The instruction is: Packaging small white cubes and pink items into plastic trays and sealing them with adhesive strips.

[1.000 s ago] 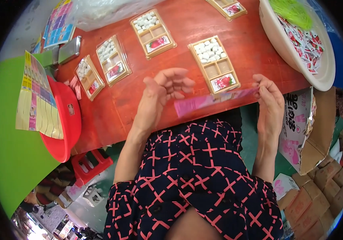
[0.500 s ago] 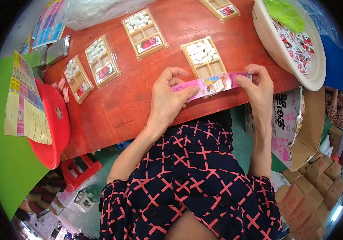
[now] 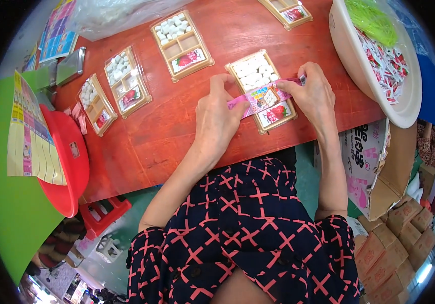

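The person's left hand [image 3: 215, 114] and right hand [image 3: 312, 93] are pinching opposite ends of a pink printed paper strip [image 3: 262, 97], holding it across the middle of a tan compartment tray [image 3: 279, 124] that is sitting on the table [image 3: 151, 147]. From here I'm not making out whether the strip is touching the tray; keeping it centred, square and evenly tensioned, without creasing, is seeming wisest.

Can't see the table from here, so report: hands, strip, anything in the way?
Left hand and right hand closed on opposite ends of pink strip. Strip across middle of nearest tray, contact unclear. Nothing visibly in the way.
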